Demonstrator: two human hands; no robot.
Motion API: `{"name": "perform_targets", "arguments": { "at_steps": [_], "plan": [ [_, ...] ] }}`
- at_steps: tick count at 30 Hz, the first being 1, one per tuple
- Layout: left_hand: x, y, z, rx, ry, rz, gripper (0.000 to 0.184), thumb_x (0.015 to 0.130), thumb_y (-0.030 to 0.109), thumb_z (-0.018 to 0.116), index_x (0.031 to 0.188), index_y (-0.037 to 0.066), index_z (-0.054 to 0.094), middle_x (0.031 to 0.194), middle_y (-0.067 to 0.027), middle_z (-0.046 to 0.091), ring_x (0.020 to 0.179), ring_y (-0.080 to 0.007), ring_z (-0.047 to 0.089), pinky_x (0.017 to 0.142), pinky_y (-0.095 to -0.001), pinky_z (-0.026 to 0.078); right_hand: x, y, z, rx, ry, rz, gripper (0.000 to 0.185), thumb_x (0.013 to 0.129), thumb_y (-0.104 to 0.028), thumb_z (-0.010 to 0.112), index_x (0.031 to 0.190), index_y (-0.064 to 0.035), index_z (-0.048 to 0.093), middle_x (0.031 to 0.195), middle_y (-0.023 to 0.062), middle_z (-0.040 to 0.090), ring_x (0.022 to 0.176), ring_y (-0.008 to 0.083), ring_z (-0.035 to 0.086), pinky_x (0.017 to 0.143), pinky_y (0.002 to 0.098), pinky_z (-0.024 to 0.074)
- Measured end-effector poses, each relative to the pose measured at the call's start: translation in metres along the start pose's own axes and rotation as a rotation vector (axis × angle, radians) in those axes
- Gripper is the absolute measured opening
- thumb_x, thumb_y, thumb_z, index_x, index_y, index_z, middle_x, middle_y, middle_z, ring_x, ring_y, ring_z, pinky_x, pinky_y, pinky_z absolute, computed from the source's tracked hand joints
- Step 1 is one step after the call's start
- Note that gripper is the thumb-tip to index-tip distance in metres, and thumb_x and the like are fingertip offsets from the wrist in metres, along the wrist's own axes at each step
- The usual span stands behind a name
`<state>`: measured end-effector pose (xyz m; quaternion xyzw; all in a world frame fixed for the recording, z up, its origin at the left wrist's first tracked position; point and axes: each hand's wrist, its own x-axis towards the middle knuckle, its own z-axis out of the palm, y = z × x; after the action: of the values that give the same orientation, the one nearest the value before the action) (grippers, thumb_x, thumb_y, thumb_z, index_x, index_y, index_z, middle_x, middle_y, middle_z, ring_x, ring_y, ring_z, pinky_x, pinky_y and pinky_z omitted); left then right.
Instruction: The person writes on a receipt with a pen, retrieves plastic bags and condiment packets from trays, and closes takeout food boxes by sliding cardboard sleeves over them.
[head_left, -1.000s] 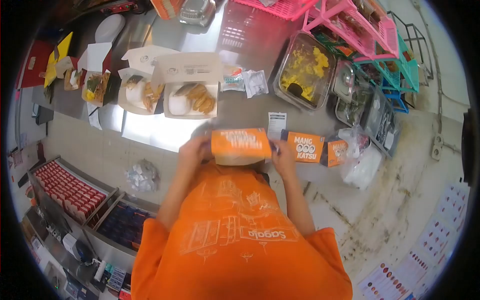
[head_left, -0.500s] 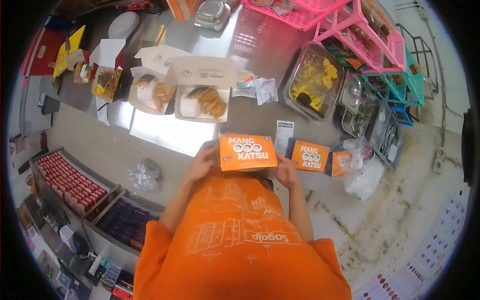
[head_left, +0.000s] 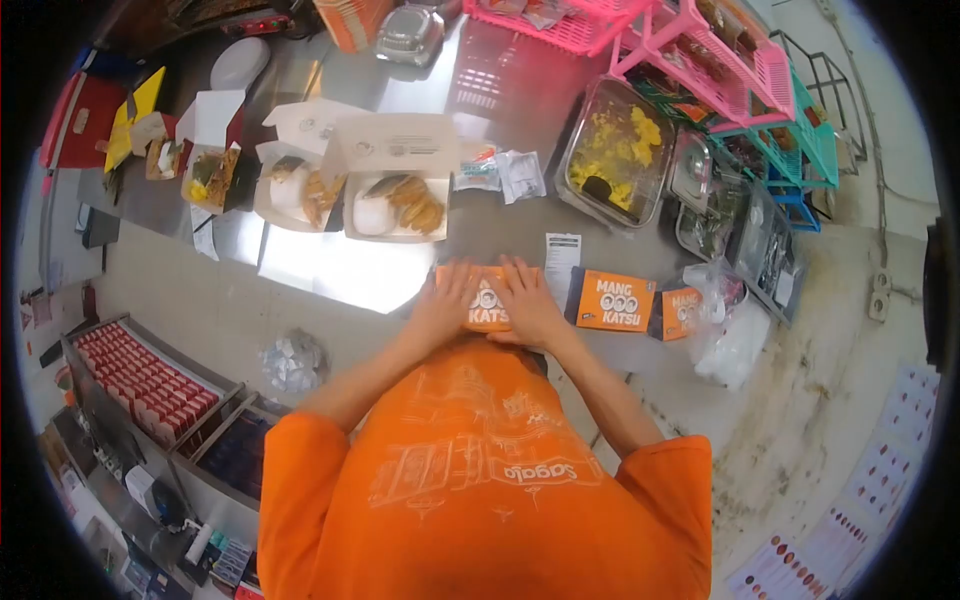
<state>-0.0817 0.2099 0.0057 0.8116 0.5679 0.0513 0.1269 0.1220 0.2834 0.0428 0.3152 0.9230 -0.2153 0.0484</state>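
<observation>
An orange printed food box (head_left: 485,311) lies closed at the front edge of the steel counter, close to my body. Across its left part rests my left hand (head_left: 441,309), palm down with the fingers stretched out. My right hand (head_left: 528,307) lies flat on the right part in the same way. Both hands press on the lid without gripping it, and they cover much of the print. Just right of the box is a paper receipt (head_left: 562,255). Beside that stand a second orange box (head_left: 613,301) and a third orange box (head_left: 680,313).
Open boxes of rice and fried food (head_left: 395,207) stand at the back left. Small sachets (head_left: 520,177) lie behind my hands. A clear tub of yellow food (head_left: 618,150) and pink baskets (head_left: 700,65) are at the back right. A plastic bag (head_left: 728,345) sits far right.
My hands have moved from the box's two sides onto its top, fingers now spread flat over the lid. The view has shifted slightly.
</observation>
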Motion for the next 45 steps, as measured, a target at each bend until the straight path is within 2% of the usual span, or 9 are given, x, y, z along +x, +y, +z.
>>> {"name": "perform_targets", "arguments": {
  "at_steps": [2, 9, 13, 14, 19, 23, 24, 28, 45],
  "plan": [
    [-0.003, -0.011, 0.009, -0.056, -0.078, 0.016, 0.066, 0.088, 0.007, 0.053, 0.150, -0.003, 0.031, 0.151, -0.0262, 0.035, 0.140, -0.0427, 0.036, 0.111, -0.0518, 0.038, -0.001, 0.004, -0.006, -0.025, -0.129, -0.012, 0.073, 0.086, -0.025, 0.068, 0.151, -0.0108, 0.038, 0.153, 0.0267, 0.032, 0.139, 0.0489, 0.033, 0.111, 0.0580, 0.0345],
    [-0.012, -0.018, 0.020, -0.015, -0.159, 0.083, 0.075, 0.087, 0.013, 0.060, 0.152, -0.004, 0.026, 0.159, -0.0291, 0.020, 0.147, -0.0481, 0.022, 0.116, -0.0560, 0.029, -0.035, 0.032, 0.032, -0.116, 0.133, -0.204, 0.063, 0.089, -0.009, 0.051, 0.151, -0.0157, 0.040, 0.153, 0.0247, 0.034, 0.141, 0.0470, 0.033, 0.115, 0.0539, 0.0316],
    [0.002, -0.001, -0.039, -0.048, -0.394, 0.044, 0.098, 0.078, 0.033, 0.072, 0.155, 0.001, 0.021, 0.161, -0.0296, 0.012, 0.149, -0.0475, 0.013, 0.116, -0.0647, 0.018, -0.038, 0.023, 0.027, 0.002, 0.062, -0.122, 0.071, 0.093, -0.050, 0.056, 0.153, -0.0173, 0.037, 0.159, 0.0225, 0.027, 0.146, 0.0444, 0.024, 0.117, 0.0591, 0.0232],
    [0.002, 0.001, -0.039, -0.085, -0.397, 0.022, 0.109, 0.072, 0.039, 0.077, 0.156, 0.002, 0.018, 0.161, -0.0299, 0.009, 0.150, -0.0478, 0.010, 0.116, -0.0663, 0.015, -0.038, 0.023, 0.036, -0.002, 0.090, -0.115, 0.089, 0.082, -0.068, 0.061, 0.152, -0.0171, 0.038, 0.159, 0.0232, 0.024, 0.146, 0.0447, 0.023, 0.116, 0.0628, 0.0211],
    [0.000, 0.018, 0.025, 0.282, -0.126, -0.035, 0.123, 0.064, 0.047, 0.084, 0.157, 0.004, 0.016, 0.160, -0.0305, 0.013, 0.148, -0.0512, 0.012, 0.116, -0.0688, 0.009, -0.014, 0.003, 0.036, -0.090, 0.021, 0.008, 0.086, 0.075, -0.060, 0.073, 0.144, -0.0161, 0.046, 0.157, 0.0240, 0.027, 0.143, 0.0467, 0.025, 0.110, 0.0681, 0.0246],
    [0.005, 0.018, -0.020, -0.022, -0.309, -0.081, 0.083, 0.082, 0.017, 0.069, 0.154, 0.006, 0.028, 0.159, -0.0276, 0.020, 0.146, -0.0483, 0.021, 0.111, -0.0674, 0.029, -0.011, 0.008, 0.055, -0.095, 0.088, 0.008, 0.083, 0.074, -0.054, 0.076, 0.143, -0.0159, 0.048, 0.155, 0.0235, 0.030, 0.143, 0.0466, 0.026, 0.107, 0.0701, 0.0263],
    [0.006, 0.022, -0.037, -0.033, -0.342, -0.114, 0.086, 0.077, 0.010, 0.075, 0.152, 0.009, 0.033, 0.159, -0.0243, 0.022, 0.146, -0.0483, 0.022, 0.111, -0.0600, 0.037, -0.011, 0.013, 0.055, -0.076, 0.103, -0.027, 0.083, 0.074, -0.052, 0.077, 0.143, -0.0159, 0.048, 0.155, 0.0234, 0.030, 0.143, 0.0466, 0.026, 0.107, 0.0705, 0.0264],
    [-0.013, 0.011, -0.036, -0.381, -0.138, -0.150, 0.094, 0.065, 0.004, 0.084, 0.147, 0.016, 0.041, 0.160, -0.0167, 0.024, 0.147, -0.0418, 0.023, 0.113, -0.0450, 0.040, -0.020, 0.009, 0.032, -0.007, 0.097, -0.013, 0.082, 0.074, -0.049, 0.077, 0.143, -0.0153, 0.048, 0.152, 0.0243, 0.036, 0.143, 0.0465, 0.028, 0.106, 0.0707, 0.0266],
    [-0.024, -0.013, -0.025, -0.337, -0.176, -0.142, 0.089, 0.073, 0.005, 0.079, 0.151, 0.014, 0.037, 0.159, -0.0093, 0.032, 0.140, -0.0336, 0.040, 0.106, -0.0429, 0.048, -0.003, -0.007, 0.047, -0.125, 0.285, -0.110, 0.064, 0.077, -0.027, 0.073, 0.136, -0.0113, 0.052, 0.137, 0.0270, 0.053, 0.127, 0.0470, 0.050, 0.104, 0.0603, 0.0360]
  ]
}}
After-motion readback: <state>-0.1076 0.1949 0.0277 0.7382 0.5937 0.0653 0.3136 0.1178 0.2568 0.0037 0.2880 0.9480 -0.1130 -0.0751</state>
